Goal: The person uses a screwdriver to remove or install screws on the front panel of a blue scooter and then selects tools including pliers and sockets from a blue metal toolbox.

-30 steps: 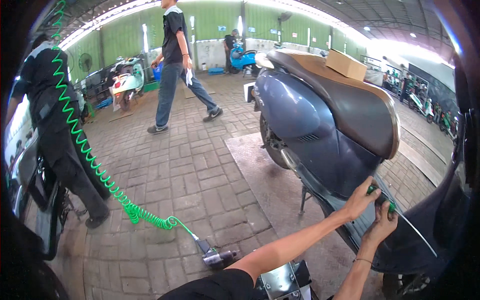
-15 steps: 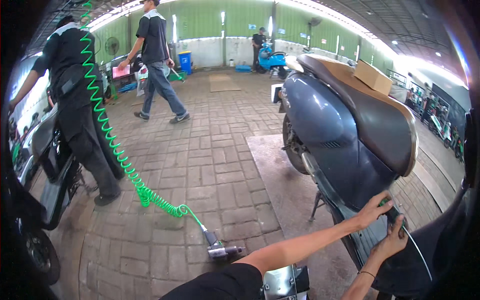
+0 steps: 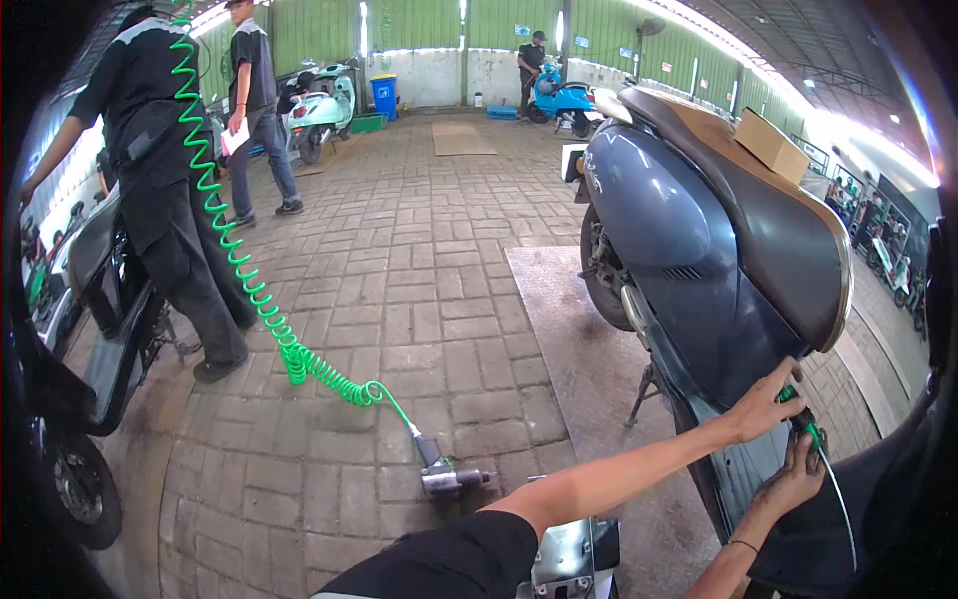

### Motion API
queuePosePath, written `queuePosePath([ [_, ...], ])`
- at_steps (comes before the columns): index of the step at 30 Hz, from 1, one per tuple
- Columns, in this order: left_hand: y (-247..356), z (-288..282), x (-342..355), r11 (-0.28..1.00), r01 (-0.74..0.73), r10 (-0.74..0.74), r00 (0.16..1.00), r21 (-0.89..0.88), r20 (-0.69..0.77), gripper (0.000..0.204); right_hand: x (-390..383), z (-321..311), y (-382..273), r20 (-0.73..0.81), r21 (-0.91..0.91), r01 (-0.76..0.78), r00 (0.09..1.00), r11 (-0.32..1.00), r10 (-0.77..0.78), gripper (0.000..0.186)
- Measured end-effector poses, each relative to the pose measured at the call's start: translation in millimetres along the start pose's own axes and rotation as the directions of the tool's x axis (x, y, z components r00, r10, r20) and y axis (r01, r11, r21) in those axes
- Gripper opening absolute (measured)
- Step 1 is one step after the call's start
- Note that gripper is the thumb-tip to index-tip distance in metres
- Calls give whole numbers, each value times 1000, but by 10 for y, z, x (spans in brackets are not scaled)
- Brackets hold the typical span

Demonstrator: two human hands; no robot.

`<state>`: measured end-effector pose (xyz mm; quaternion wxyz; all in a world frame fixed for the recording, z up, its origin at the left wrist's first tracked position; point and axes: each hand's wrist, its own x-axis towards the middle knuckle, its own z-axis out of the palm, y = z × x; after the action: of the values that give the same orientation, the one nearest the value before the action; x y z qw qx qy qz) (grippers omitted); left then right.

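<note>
My left hand (image 3: 766,404) is closed around the upper part of a green-and-black hand tool (image 3: 807,424) above the footboard (image 3: 714,449) of a dark blue scooter (image 3: 659,215). My right hand (image 3: 793,479) grips the lower part of the same tool, its fingers wrapped up against it. A thin white line (image 3: 843,509) trails down from the tool. Below my left forearm is a metal, boxy object (image 3: 559,564), partly hidden. An impact wrench (image 3: 449,479) lies on the pavers, joined to a coiled green air hose (image 3: 329,382).
A cardboard box (image 3: 768,145) rests on the scooter seat. A worker (image 3: 160,170) stands at a scooter (image 3: 105,299) on the left; another (image 3: 254,110) is beyond, a third (image 3: 531,70) by a blue scooter (image 3: 559,100). A metal plate (image 3: 539,299) lies beneath the dark scooter.
The walking worker has moved left, away behind the nearer worker. The view has turned slightly leftward, shifting the scene right. Both my hands still grip the tool, with small shifts in position.
</note>
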<state>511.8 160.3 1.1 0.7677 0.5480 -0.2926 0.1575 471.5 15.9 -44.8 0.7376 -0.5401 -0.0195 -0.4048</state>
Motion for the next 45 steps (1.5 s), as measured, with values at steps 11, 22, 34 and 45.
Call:
queuePosePath([
  [11,-79,-72,159,929,171,-222,967,327,124,70,-150,-11,-179,128,91,8,992,996,-19,40],
  [22,-123,-244,125,947,278,-308,928,161,209,50,-226,363,-254,20,-34,-7,1000,999,7,31],
  [34,77,-182,121,992,34,-79,910,118,406,39,-268,245,-392,-10,128,-182,983,975,185,35],
  [45,248,-114,146,891,454,-434,835,22,337,49,-362,252,-346,-29,140,-127,991,982,132,26],
])
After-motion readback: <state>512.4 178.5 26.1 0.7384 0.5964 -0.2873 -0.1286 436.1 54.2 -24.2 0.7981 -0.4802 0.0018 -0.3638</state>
